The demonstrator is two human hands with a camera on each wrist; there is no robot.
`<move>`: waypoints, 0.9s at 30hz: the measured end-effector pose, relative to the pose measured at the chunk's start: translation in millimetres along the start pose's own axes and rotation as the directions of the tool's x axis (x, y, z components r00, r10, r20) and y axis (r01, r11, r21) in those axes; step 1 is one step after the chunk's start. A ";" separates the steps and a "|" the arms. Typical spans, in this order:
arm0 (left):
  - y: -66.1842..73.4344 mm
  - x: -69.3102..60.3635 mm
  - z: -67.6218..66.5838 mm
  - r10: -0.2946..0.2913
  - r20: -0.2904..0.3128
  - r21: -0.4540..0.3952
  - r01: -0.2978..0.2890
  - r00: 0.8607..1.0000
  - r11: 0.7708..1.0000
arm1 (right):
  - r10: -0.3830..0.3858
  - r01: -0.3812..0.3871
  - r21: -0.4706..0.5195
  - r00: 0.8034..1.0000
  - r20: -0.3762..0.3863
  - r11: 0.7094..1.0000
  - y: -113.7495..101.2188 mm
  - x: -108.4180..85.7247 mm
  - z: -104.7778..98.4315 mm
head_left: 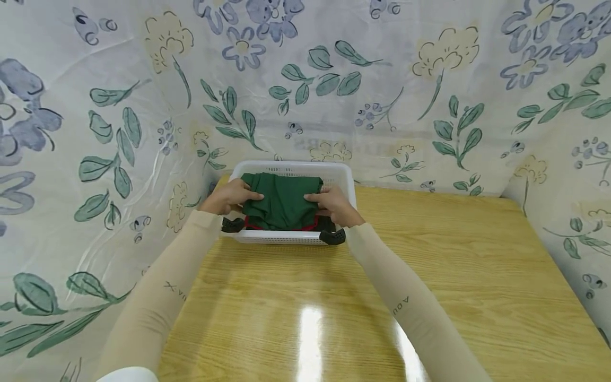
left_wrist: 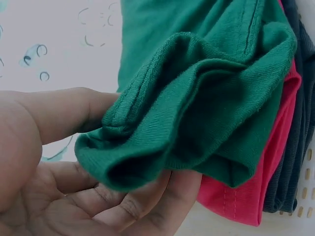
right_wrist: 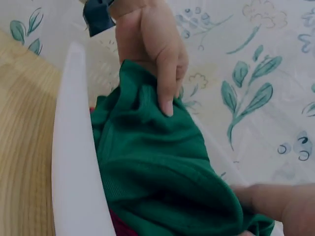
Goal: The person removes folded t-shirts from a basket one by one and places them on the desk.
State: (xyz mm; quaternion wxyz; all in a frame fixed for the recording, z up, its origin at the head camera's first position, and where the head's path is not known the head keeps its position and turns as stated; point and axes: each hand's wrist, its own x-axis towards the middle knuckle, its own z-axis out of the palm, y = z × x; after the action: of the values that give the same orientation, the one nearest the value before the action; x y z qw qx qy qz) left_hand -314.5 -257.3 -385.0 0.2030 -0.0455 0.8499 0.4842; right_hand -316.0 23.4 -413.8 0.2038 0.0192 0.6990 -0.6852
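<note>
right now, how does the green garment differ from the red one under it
The green garment is deep green; the red garment looks pinkish in the left wrist view.
The left hand and right hand grip the green garment; no grip on the red garment shows.
The green garment is broadly visible; the red garment only peeks out at edges.
Both have visible stitching.

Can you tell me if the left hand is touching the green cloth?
Touching. The left wrist view shows it plainly: the left hand holds the green cloth, its folded edge between thumb and fingers.
</note>
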 end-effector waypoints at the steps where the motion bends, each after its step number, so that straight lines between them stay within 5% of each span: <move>1: -0.6 0.7 0.0 -0.005 0.007 -0.003 0.005 1.000 1.000 | 0.002 -0.002 -0.003 1.000 0.004 1.000 0.2 -0.1 0.0; 10: 0.0 0.7 -1.5 -0.004 0.029 0.014 0.004 1.000 1.000 | -0.022 0.022 -0.090 1.000 0.001 0.996 0.8 0.5 1.8; 18: 2.0 -4.1 -6.2 0.045 -0.037 0.040 -0.044 0.998 0.998 | -0.097 0.095 -0.085 0.995 -0.015 0.992 -1.8 -0.3 -0.6; 27: 5.2 -12.5 -6.7 0.072 -0.024 -0.036 -0.073 0.997 0.997 | -0.136 0.135 -0.075 0.991 -0.001 0.988 -9.7 -5.9 -6.5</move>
State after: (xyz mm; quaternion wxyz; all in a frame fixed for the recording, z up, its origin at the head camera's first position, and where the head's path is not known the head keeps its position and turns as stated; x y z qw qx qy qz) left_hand -306.5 -261.7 -373.0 0.1747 -0.0241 0.8443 0.5061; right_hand -315.3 30.5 -402.9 0.1552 -0.0339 0.7243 -0.6709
